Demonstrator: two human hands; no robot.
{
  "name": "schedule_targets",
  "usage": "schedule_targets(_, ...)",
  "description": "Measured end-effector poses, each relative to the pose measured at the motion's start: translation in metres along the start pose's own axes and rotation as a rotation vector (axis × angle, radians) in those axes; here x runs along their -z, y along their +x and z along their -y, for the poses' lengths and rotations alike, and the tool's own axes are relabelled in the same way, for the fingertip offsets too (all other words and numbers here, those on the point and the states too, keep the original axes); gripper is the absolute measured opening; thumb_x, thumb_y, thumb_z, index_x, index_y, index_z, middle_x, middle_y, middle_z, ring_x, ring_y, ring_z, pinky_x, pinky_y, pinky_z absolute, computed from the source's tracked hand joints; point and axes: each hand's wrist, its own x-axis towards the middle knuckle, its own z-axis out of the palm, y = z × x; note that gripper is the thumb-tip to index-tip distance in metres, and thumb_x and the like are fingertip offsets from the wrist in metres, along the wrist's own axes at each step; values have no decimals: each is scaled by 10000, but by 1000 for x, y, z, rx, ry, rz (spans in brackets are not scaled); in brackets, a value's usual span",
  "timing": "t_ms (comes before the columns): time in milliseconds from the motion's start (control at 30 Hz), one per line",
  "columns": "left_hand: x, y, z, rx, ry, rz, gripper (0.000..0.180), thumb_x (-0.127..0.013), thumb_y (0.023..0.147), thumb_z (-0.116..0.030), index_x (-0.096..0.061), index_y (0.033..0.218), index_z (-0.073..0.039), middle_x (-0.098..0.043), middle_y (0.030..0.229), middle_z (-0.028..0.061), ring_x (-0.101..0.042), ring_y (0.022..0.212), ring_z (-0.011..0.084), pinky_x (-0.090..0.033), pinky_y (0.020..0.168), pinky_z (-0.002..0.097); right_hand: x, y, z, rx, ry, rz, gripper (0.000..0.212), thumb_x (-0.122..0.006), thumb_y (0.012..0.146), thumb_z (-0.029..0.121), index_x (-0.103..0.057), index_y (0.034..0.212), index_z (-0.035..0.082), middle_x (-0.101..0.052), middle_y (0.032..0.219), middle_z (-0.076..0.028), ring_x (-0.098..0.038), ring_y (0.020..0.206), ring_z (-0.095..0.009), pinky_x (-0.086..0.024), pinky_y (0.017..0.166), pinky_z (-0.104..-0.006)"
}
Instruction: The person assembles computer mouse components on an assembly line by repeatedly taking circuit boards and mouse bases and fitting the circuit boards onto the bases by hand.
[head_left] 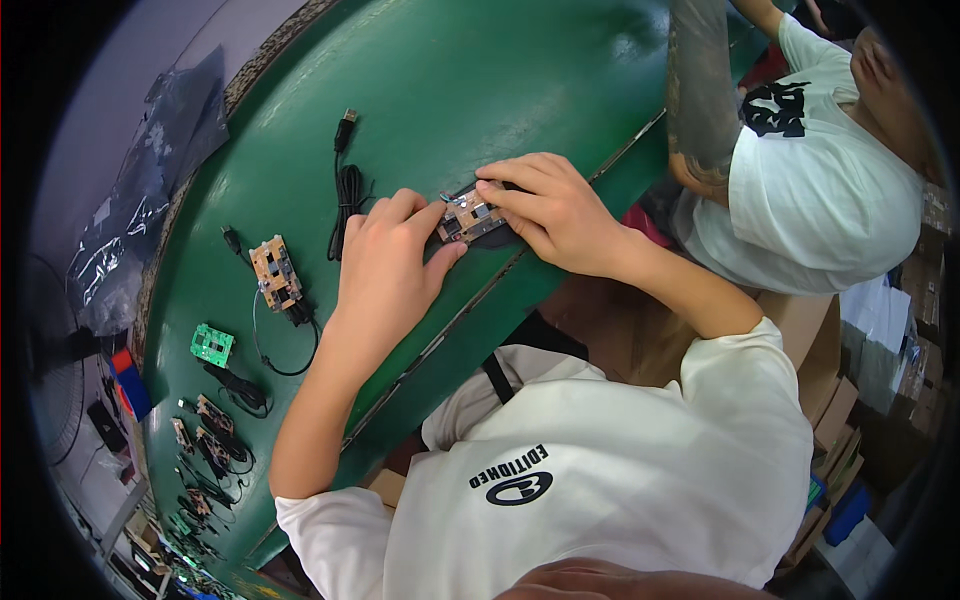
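Note:
A tan circuit board [466,216] with small dark and silver parts lies near the front edge of the green table, over a dark piece [492,238] whose shape is mostly hidden. My left hand [388,255] grips the board's left end between thumb and fingers. From the other side my right hand [555,212] holds the board's right end, its fingertips pressed on the top. Just beyond my left hand lies a bundled black cable [347,190] with a USB plug [345,130]; its lower end passes behind that hand.
Left along the green table [480,90] lie another tan board [275,275] with a cable, a green board [212,345] and several wired boards [215,435]. A clear plastic bag [150,190] hangs over the far edge. A co-worker [800,170] sits at the right; cardboard boxes [835,415] stand behind.

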Motion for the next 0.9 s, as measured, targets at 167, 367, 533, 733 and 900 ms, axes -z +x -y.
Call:
schedule_targets(167, -9, -3, -5, 73, -83, -38, 428, -843, 778, -179, -716, 1132, 23, -654, 1038, 129, -639, 924, 304, -490, 792, 390, -2, -1, 5, -46, 4, -41, 277, -677, 895, 80, -700, 1170, 59, -646, 1252, -93, -609, 1142, -288, -449, 991, -431)
schedule_targets(367, -14, 2, -3, 111, -158, -68, 437, -864, 735, -97, -712, 1116, 52, -638, 1037, 139, -638, 922, 303, -519, 786, 373, -3, -1, 9, -94, -45, -76, 292, -695, 873, 87, -711, 1165, 85, -648, 1222, -82, -612, 1132, -280, -437, 977, -428)
schedule_targets(533, -13, 6, -17, 89, -110, -86, 409, -851, 745, -95, -719, 1104, 52, -612, 977, 134, -611, 863, 305, -487, 757, 392, 4, 0, 8, -118, -54, -81, 280, -706, 855, 94, -729, 1133, 114, -644, 1221, -69, -602, 1146, -265, -420, 985, -429)
schedule_targets(733, -4, 16, -13, 37, -66, -16, 385, -852, 742, -123, -737, 1080, 23, -615, 934, 106, -576, 794, 306, -434, 711, 398, 27, 18, 1, -294, 121, 130, 279, -701, 838, 142, -731, 1115, 119, -626, 1202, -63, -557, 1139, -265, -375, 983, -411)
schedule_targets(900, -10, 6, -10, 27, -93, -57, 397, -853, 739, -168, -742, 1076, 10, -618, 945, 120, -601, 829, 328, -429, 753, 404, 8, 18, -4, -272, 69, 84, 176, -708, 807, 231, -705, 958, 141, -611, 1125, -31, -554, 1097, -263, -368, 923, -406)
